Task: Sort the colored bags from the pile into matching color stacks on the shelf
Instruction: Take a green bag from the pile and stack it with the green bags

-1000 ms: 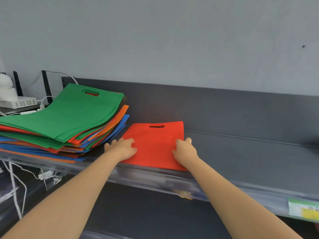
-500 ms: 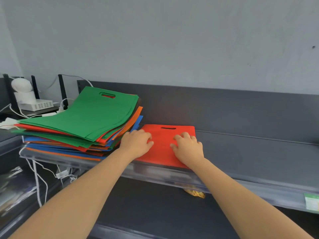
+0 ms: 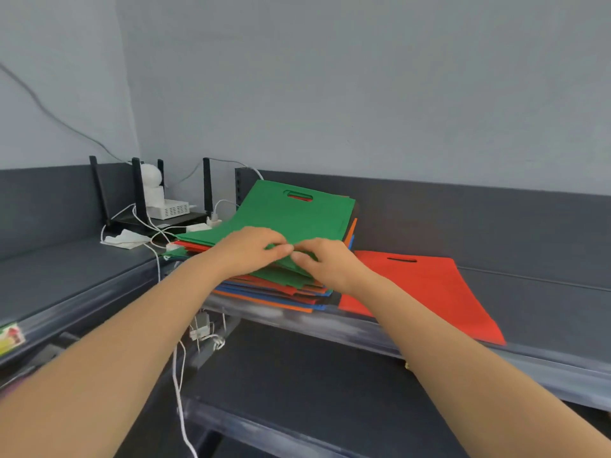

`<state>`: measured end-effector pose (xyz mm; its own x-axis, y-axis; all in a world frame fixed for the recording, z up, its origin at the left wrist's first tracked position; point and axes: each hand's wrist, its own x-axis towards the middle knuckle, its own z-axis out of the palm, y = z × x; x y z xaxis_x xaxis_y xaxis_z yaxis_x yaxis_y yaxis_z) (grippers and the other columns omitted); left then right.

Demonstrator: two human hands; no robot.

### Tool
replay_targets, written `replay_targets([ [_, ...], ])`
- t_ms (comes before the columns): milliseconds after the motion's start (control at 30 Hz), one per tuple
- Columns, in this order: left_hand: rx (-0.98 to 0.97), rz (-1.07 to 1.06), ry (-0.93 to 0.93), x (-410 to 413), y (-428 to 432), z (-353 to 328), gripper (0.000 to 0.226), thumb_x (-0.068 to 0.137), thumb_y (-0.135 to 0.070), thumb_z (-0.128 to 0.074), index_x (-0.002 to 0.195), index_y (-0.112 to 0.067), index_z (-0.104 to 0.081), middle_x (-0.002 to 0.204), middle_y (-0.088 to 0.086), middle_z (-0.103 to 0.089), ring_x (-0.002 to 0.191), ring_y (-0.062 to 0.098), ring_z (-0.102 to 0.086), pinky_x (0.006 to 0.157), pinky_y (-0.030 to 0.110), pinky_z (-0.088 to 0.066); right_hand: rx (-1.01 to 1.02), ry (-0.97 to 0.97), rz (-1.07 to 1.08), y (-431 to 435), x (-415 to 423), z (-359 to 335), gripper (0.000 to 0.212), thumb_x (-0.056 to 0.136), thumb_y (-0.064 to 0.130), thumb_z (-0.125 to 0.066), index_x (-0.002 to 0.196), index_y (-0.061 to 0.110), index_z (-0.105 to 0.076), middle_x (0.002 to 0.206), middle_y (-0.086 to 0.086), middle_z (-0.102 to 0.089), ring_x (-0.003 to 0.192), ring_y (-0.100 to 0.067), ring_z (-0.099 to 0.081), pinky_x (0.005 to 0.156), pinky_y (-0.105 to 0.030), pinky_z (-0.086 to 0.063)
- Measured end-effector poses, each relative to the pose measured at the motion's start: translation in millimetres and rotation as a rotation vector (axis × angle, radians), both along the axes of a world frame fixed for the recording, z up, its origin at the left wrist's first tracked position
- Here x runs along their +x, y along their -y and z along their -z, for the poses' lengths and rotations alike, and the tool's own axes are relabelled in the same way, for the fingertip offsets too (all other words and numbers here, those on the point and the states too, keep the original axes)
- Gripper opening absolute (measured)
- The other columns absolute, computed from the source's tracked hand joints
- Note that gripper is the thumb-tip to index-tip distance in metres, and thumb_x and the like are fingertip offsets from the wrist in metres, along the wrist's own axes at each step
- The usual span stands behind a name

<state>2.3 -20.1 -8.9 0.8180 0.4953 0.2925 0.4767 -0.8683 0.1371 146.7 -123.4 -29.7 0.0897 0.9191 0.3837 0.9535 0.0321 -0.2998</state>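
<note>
So the green bag (image 3: 291,214) is sat on top of the mixed pile (image 3: 277,289), handle cutout pointed at the back wall, with a bit of red seen through the slot. The pile itself is made up of orange, blue, red and green layers fanned out at the near edge, and it's parked on the dark grey shelf (image 3: 529,292), toward the left end of that section. The near edge of the green bag is being pinched from both sides: the left hand (image 3: 251,249) is laid palm down on it with the fingers curled in, and the right hand (image 3: 327,262) is met right against it, fingers (image 3: 302,257) closed on the green fabric, which is lifted slightly into a fold there. How many layers are actually caught can't be told. Just beside the pile on the right, a red bag (image 3: 426,292) is laid flat on the same shelf, its front corner hung a little over the clear shelf lip. Off to the left, a white router-type box (image 3: 168,209) with black antennas is seen, plus a tangle of white cables (image 3: 145,226) trailed down past the shelf.
</note>
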Motion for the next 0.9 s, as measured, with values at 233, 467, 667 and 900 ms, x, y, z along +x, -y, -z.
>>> replay_targets([
  [233,-0.13,0.124,-0.053,-18,-26,9,0.047,0.088,-0.038,-0.061,0.134,-0.029,-0.051,0.135,-0.01,-0.053,0.123,0.01,-0.047,0.102,0.027,-0.036,-0.143,0.029,-0.046,8,-6,-6,0.053,0.089,0.037,-0.062,0.137,0.019,-0.049,0.131,-0.003,-0.056,0.121,-0.019,-0.049,0.097,-0.028,-0.038],
  [467,-0.094,0.125,0.054,-16,-35,4,0.03,0.097,-0.035,-0.046,0.111,-0.016,-0.065,0.098,-0.003,-0.065,0.097,0.018,-0.059,0.08,0.031,-0.044,0.023,-0.063,0.123,7,-14,-12,0.037,0.102,0.033,-0.036,0.12,0.01,-0.059,0.099,-0.008,-0.066,0.09,-0.025,-0.061,0.087,-0.037,-0.048],
  [667,0.275,-0.006,0.115,-10,-30,11,0.029,0.101,-0.037,-0.031,0.109,-0.016,-0.049,0.065,-0.001,-0.05,0.07,0.026,-0.056,0.061,0.032,-0.041,0.004,0.204,0.264,12,-17,-12,0.037,0.099,0.041,-0.041,0.134,0.028,-0.042,0.092,0.002,-0.059,0.087,-0.023,-0.058,0.071,-0.033,-0.043],
  [900,0.4,0.015,0.124,8,-13,14,0.042,0.097,-0.045,-0.04,0.129,-0.019,-0.042,0.098,0.001,-0.064,0.085,0.024,-0.06,0.061,0.029,-0.036,0.15,0.186,0.322,2,-1,5,0.023,0.095,-0.001,-0.038,0.115,0.007,-0.043,0.104,-0.01,-0.052,0.08,-0.029,-0.049,0.063,-0.037,-0.039],
])
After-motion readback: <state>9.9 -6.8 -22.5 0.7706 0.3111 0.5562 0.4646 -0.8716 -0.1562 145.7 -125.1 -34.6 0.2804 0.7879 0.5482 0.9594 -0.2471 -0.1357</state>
